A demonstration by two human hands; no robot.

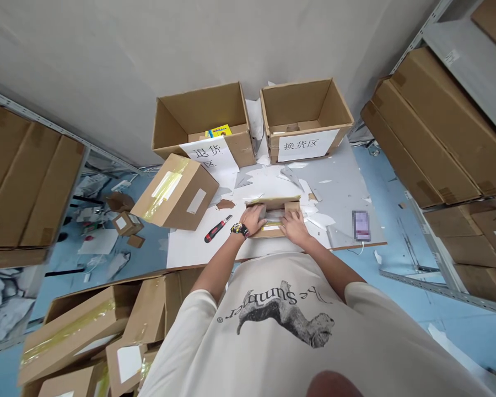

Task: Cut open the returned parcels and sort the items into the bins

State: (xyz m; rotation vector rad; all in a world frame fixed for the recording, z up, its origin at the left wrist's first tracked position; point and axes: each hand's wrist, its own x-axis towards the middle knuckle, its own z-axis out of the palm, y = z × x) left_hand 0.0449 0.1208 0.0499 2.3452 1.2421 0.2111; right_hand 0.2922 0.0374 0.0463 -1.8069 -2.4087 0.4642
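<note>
Head cam view, looking straight down at a messy packing bench. The small cardboard carton (273, 218) is the centre of it all, with its flaps up and a strip of yellow tape (271, 225) across the near side. The left hand (252, 219) (black-and-yellow watch (240, 230) on that wrist) is curled over the carton's left edge and looks like it has a real hold of the flap. The right hand (293, 227) is half open with fingers spread on the right side, though I can't tell if it's gripping or just pressing down. Two hands like that look set to keep the box steady, my guess anyway.

Just left of the carton, a red-and-black utility knife (217, 229) lies on the white work board (190, 248), handy for that hand. Further left sits a taped carton (176, 193), and beyond the small carton are two open bins with paper signs: returns (202, 113) and exchanges (303, 105) – sorted by label, it seems. White paper scraps (310, 215) litter the board right beside it, and a phone (361, 226) with a blurred screen lies further right.
</note>
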